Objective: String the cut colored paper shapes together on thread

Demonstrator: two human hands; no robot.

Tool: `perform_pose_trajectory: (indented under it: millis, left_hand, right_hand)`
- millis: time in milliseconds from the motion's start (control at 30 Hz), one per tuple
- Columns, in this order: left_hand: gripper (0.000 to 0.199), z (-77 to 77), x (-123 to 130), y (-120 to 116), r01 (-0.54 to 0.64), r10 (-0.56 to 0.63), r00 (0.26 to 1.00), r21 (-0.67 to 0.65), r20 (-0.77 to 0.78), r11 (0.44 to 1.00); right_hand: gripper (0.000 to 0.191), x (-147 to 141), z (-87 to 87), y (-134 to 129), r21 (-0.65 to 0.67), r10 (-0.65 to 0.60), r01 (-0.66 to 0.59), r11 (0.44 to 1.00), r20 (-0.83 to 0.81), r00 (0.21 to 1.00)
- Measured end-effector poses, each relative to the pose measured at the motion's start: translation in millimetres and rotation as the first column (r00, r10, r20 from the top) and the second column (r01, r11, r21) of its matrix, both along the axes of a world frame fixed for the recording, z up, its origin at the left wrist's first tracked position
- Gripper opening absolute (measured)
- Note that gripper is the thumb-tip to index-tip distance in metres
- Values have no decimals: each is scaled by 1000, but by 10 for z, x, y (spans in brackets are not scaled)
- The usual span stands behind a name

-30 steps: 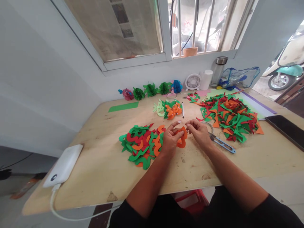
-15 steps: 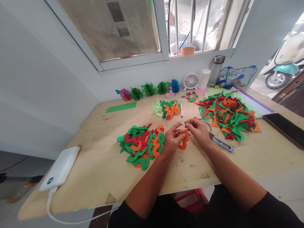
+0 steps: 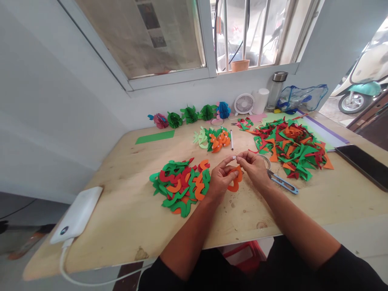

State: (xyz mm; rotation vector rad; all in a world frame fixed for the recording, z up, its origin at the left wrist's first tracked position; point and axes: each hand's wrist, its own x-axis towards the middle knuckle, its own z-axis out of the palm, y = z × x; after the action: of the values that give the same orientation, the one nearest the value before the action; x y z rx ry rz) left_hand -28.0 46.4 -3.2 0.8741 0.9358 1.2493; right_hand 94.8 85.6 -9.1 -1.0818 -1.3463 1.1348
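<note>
My left hand (image 3: 220,178) is closed on an orange paper cutout (image 3: 235,186) with a wavy edge, thumb over it. A small white piece (image 3: 233,157) shows at the left index fingertip. My right hand (image 3: 253,166) pinches at that white piece, thumb and fingers together, so the two hands nearly touch. Whether the piece is tape or paper I cannot make out. Left of my hands lies a heap of green, red and orange curved paper cutouts (image 3: 178,186). Under my right wrist sits a blue-handled cutter or scissors (image 3: 283,182), partly hidden.
Paper scraps (image 3: 295,145) are heaped at the right, beside a phone (image 3: 363,163). Behind are orange cutouts (image 3: 220,140), a marker (image 3: 232,140), finished paper figures (image 3: 190,114), a fan (image 3: 244,104) and a bottle (image 3: 276,91). A white power bank (image 3: 77,214) lies at the left edge.
Almost nothing differs. Both hands have shifted very slightly to the right together, with the orange cutout and the white piece still in them.
</note>
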Motion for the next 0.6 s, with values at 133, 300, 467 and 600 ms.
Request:
perform_pose_trajectory:
  millis: [133,300,467,600]
  left_hand:
    - [72,-8,-8,6,12,-11,1000,-16,19,1000]
    - [72,-27,-6,12,11,-11,1000,-1,22,1000]
    - [69,-24,3,5,13,-13,1000,14,12,1000]
    - [66,-27,2,0,12,-12,1000,30,-2,999]
  right_hand:
    - [23,-3,11,-9,15,-25,25,1000,10,1000]
    - [20,-10,28,-20,14,-33,33,999,4,999]
    - [19,-7,22,-13,12,-26,26,1000,-10,1000]
    - [20,-2,2,-4,2,-8,8,1000,-4,1000]
